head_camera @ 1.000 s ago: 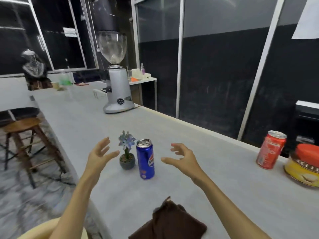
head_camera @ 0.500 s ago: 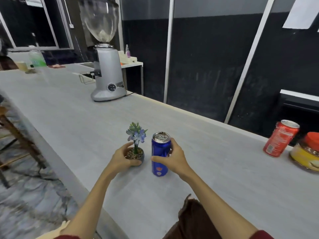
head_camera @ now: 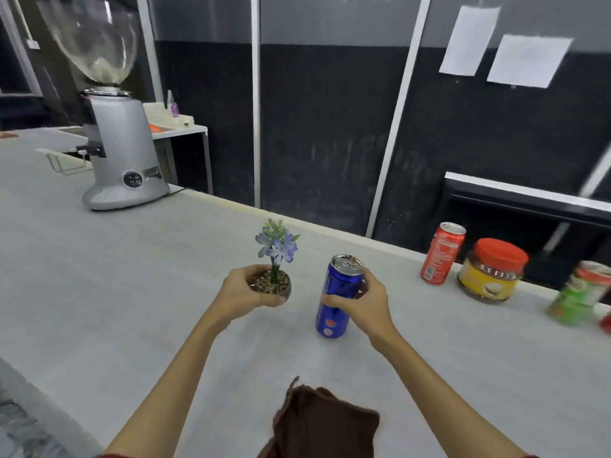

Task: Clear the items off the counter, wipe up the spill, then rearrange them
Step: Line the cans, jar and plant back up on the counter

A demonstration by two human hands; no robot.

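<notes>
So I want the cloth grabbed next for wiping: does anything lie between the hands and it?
Nothing visible does. The brown cloth lies on bare counter between both forearms, but each hand is full.

Café or coffee-bar setting. A long grey counter [head_camera: 99, 276] is running past a commercial coffee grinder [head_camera: 115, 133] (clear bean hopper on top). Soda cans [head_camera: 442, 253] and jars [head_camera: 492, 271] are lining the far edge; paper notices [head_camera: 525, 61] are hanging on dark glass partitions [head_camera: 324, 127] behind.
</notes>
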